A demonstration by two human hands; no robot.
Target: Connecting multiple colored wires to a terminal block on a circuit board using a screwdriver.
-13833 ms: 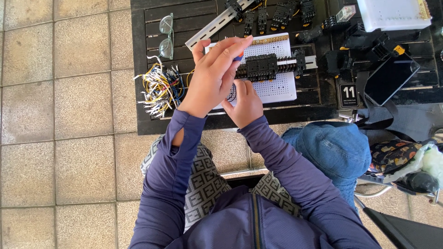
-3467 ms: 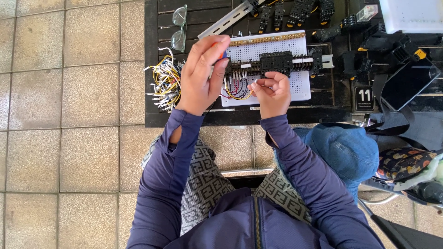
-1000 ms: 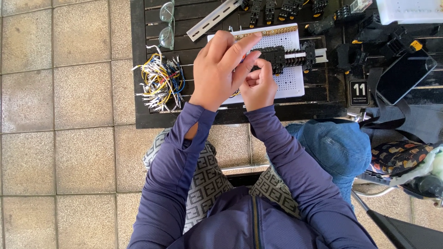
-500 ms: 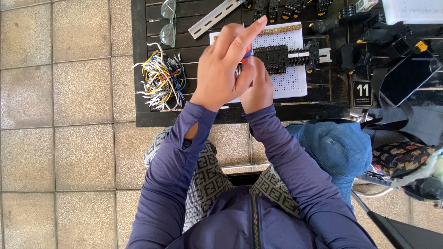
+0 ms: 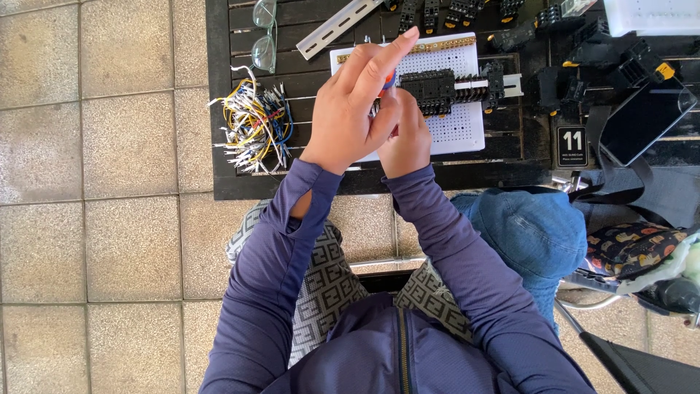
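Left hand [image 5: 354, 109]: raised over the white perforated board [image 5: 459, 124], index finger stretched toward the far edge, the other fingers curled around a small tool with a red-and-blue handle [image 5: 390, 78]. Holding that tool, as far as I can tell; most of it is hidden in the grip.
Right hand [image 5: 405, 138]: tucked under and just near of the left, fingers closed and pressed against it. What it pinches, if anything, is hidden; I cannot tell.
Work piece: row of black terminal blocks [image 5: 437, 89] clipped on a metal rail [image 5: 503, 84] that crosses the white perforated board. The tool tip meets the left end of that row.
Board position: middle of the black slatted bench [image 5: 510, 157], far of the person's knees.
Wire bundle [image 5: 251, 124]: loose yellow, white, blue and red leads, left of the hands, well apart from the board.
Other items: clear safety glasses [image 5: 262, 33] at far left, spare grey rail [image 5: 339, 28] beside them, more black blocks [image 5: 452, 11] along the far edge, dark phone [image 5: 642, 120] at right, small numbered card [image 5: 572, 146] near it.
Doing it well (my judgement): keep the tool square to the terminal, let the right hand steady the lead close to the entry, turn lightly so the block does not slide along the rail.
Risk (judgement): both hands cover the terminal, so seating is better judged by feel.
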